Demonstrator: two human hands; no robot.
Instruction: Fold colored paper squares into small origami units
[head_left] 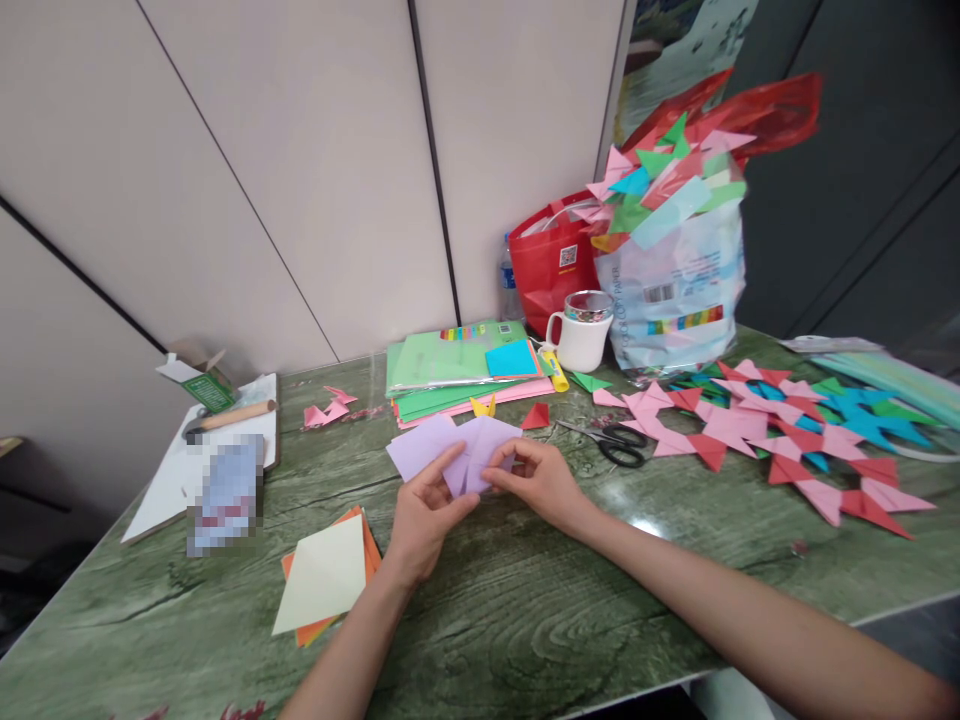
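Note:
A folded sheet of lilac origami paper [477, 446] is held up above the table between my two hands. My left hand [431, 505] grips its lower left part, thumb below and fingers across the front. At the right side, my right hand [536, 478] pinches an edge with thumb and fingers. A crease runs down the middle of the paper. Just behind it lie a small yellow folded piece [484, 406] and a red folded piece [535, 416]. Black-handled scissors [619, 444] rest to the right of my right hand.
Square paper sheets [321, 575] lie front left. A notepad [161, 500] carries a wooden-handled tool [232, 415] and a small green box [202, 385]. Behind are packs of coloured paper [442, 360], a white mug [581, 335], and a stuffed bag [675, 285]. Linked star-shaped pieces [735, 425] spread rightward.

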